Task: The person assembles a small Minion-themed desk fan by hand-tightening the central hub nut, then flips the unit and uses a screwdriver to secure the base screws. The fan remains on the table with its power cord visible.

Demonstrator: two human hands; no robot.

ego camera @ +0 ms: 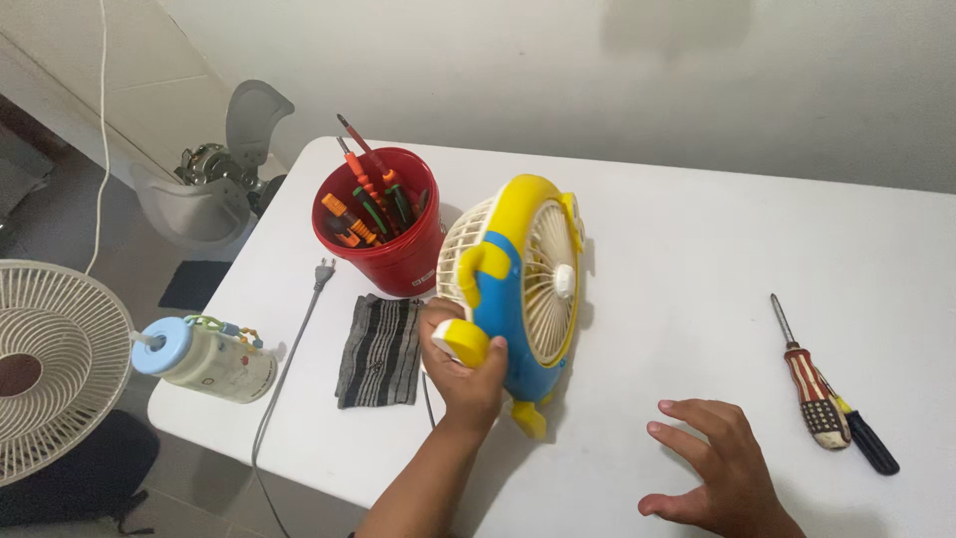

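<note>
Your left hand [463,364] gripped small yellow-and-blue fan [518,284] by side arm, fan upright mid-table. Red tool bucket [383,224] crowded it at 10 o'clock, striped cloth [378,349] at 9. Your right hand [717,463] lay open, fingers spread, near front table [697,229] edge. Screwdrivers [822,394] at 3 o'clock, bare stretch between.

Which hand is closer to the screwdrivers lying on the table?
Right. The right hand hovers open just left of the screwdrivers, not touching. The left hand is farther left, holding the small yellow-and-blue fan.
</note>
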